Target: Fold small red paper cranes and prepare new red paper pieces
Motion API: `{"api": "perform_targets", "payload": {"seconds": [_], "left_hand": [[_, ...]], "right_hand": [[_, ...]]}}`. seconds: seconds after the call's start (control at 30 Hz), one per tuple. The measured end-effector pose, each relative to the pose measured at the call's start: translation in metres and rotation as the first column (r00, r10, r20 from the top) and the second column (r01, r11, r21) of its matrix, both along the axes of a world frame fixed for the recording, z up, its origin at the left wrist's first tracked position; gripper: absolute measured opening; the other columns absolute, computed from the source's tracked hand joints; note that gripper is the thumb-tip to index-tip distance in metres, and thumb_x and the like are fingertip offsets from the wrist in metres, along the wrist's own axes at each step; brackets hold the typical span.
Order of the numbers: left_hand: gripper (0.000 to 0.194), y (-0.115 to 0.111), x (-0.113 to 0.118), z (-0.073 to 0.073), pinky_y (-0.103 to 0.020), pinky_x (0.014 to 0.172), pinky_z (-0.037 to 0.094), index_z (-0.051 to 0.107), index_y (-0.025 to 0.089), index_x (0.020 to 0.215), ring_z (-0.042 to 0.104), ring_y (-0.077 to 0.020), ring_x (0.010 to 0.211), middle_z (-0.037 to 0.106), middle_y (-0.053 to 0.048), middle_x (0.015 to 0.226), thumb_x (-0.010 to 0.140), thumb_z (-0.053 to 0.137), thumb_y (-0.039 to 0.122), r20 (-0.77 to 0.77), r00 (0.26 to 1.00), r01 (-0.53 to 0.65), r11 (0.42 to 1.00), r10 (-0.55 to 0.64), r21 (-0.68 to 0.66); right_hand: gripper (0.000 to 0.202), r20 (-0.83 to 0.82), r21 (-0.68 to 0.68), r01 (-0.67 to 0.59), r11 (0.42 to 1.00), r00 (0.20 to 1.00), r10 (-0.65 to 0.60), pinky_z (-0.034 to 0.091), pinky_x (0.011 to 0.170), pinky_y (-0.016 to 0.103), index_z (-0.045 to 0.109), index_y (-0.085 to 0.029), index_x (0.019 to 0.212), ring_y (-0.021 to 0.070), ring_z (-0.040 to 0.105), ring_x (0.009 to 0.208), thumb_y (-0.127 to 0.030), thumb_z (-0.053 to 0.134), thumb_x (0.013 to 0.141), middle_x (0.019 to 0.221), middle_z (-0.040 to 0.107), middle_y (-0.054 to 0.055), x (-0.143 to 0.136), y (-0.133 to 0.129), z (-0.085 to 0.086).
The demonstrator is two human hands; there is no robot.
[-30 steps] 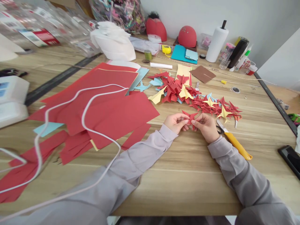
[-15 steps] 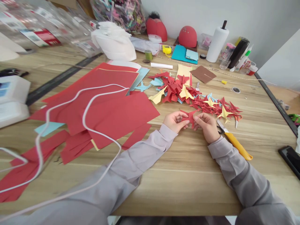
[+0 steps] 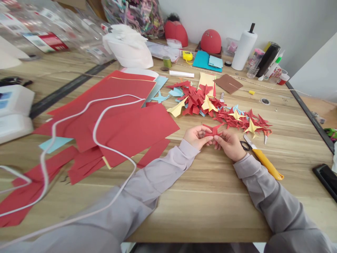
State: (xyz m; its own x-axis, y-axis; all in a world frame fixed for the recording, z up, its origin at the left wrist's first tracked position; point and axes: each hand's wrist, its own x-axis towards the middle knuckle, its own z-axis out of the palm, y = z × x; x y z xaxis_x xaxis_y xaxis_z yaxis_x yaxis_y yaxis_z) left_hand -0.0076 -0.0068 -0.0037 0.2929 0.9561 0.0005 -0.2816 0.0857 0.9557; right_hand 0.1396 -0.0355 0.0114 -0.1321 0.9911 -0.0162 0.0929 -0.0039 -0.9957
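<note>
Where the two hands come close together over the table [image 3: 205, 203], I have a small folded red paper [image 3: 215, 130] between them, on the near side of the heaped paper. My left hand [image 3: 196, 137] pinches its left end, thumb along the near edge and fingers behind. My right hand [image 3: 231, 142] is clamped on the other end in the same way, its thumb pressing near the middle. From my view I cannot tell how the fingertips underneath sit, since the paper and thumbs cover them. Thin points of the paper stick up between the hands.

Just beyond lies a pile of red folded pieces [image 3: 193, 100], with a yellow star [image 3: 252, 127] lying at its right end and a blue star [image 3: 160, 97] off its left side. Near my right wrist I see a knife with a yellow handle [image 3: 267, 163], and small orange scissors [image 3: 267, 133] a bit farther up. A black phone [image 3: 326, 179] lies well apart, by the right edge.

Over on my left, large red sheets [image 3: 137, 135] overlap one another, and a white cord [image 3: 96, 131] loops across them. Toward the back I can make out a brown sheet [image 3: 226, 83], a yellow tape measure [image 3: 187, 55] and a white bottle [image 3: 244, 50].
</note>
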Motion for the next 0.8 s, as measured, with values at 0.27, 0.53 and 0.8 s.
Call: {"api": "perform_targets", "payload": {"seconds": [0.27,0.53,0.8], "left_hand": [[0.035,-0.001,-0.002,0.002,-0.024,0.048,0.052,0.06,0.009,0.08,0.061,-0.013,0.047,0.065,-0.003,0.055,0.054,0.078,0.025,0.013,0.999,0.032,0.999,-0.032,-0.024],[0.03,-0.003,0.001,0.003,-0.021,0.052,0.052,0.061,0.01,0.078,0.06,-0.0102,0.049,0.064,-0.001,0.055,0.055,0.077,0.022,0.008,0.999,-0.037,0.999,0.037,0.022],[0.041,0.005,-0.002,-0.004,-0.024,0.047,0.053,0.06,0.009,0.079,0.061,-0.0133,0.046,0.064,-0.003,0.053,0.049,0.081,0.027,0.055,0.995,0.08,0.996,-0.078,-0.042]], "right_hand": [[0.036,-0.022,-0.023,-0.016,1.0,1.0,0.015,0.042,0.041,0.019,0.054,-0.016,0.072,0.0085,0.057,0.046,-0.051,0.064,0.071,0.059,0.061,-0.002,0.001,0.001,-0.001],[0.034,-0.001,0.001,-0.071,0.998,0.998,0.071,0.045,0.046,0.021,0.057,-0.015,0.076,0.0092,0.058,0.051,-0.049,0.064,0.072,0.069,0.066,0.003,0.002,0.0,-0.002],[0.038,0.008,-0.018,-0.077,0.997,0.997,0.077,0.042,0.043,0.02,0.054,-0.016,0.075,0.0094,0.059,0.05,-0.052,0.063,0.072,0.064,0.062,0.001,0.003,0.0,-0.002]]}}
